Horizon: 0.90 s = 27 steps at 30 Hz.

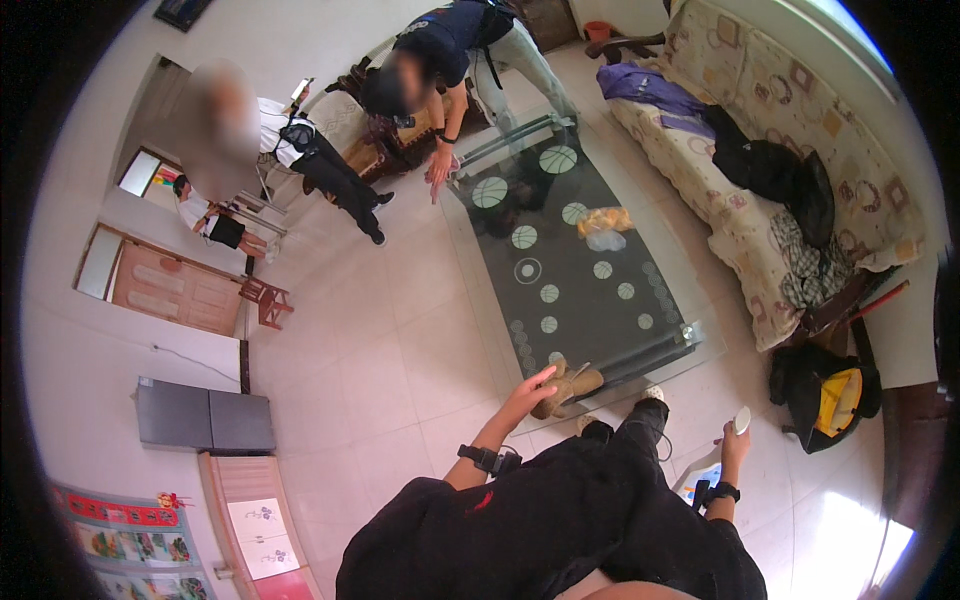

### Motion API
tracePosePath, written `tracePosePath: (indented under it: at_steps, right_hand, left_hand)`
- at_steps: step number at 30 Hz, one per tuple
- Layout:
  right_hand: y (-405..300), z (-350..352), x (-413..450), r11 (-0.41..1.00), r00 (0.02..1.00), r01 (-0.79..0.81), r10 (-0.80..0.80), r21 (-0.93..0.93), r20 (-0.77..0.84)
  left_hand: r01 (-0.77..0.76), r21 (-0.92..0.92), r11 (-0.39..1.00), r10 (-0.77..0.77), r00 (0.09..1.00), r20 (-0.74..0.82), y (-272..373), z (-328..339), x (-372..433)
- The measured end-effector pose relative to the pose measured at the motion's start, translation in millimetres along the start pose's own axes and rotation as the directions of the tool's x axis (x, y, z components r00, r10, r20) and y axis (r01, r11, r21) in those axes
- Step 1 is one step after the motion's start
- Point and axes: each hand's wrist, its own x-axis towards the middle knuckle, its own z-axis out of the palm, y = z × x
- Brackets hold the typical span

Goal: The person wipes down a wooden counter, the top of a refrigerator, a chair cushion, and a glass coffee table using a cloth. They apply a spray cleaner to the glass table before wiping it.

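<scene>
My left hand (pixel 531 396) holds a brown bundle (pixel 553 399), apparently a folded cloth, over the near end of a glass-topped coffee table (pixel 495 315). Its exact shape is hard to make out. Off to the right of my legs, my right hand (pixel 736 444) grips a white-and-blue bottle (pixel 700 481), which looks like a spray bottle with a white head (pixel 742 420). My sleeve and wrist strap partly hide its body. On the dark, ball-patterned tabletop lies a clear plastic bag with yellow-orange contents (pixel 604 222).
Across the table another person (pixel 450 45) bends over its far corner, one hand on a pink cloth (pixel 452 166). A covered sofa (pixel 742 217) with clothes runs along the right. A black-and-yellow bag (pixel 832 397) rests near its end. Two more people stand at left.
</scene>
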Motion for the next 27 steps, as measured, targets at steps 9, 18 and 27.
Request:
tracePosePath:
  at_steps: [9,18,27]
  right_hand:
    - [35.3,-13.1,37.1,0.993,0.996,-0.083,0.085,-0.089,0.014]
    - [35.3,-36.9,71.3,0.983,0.981,-0.186,0.185,0.001,0.049]
    - [16.5,-60.0,47.8,0.929,0.927,-0.369,0.369,-0.010,0.068]
  left_hand:
    - [0.065,0.059,0.996,-0.061,0.995,-0.075,-6.5,15.6,27.7]
    - [0.097,-0.012,0.995,-0.097,0.990,-0.099,-3.3,51.5,65.0]
    - [0.134,-0.097,0.986,-0.133,0.991,0.018,14.0,59.7,92.7]
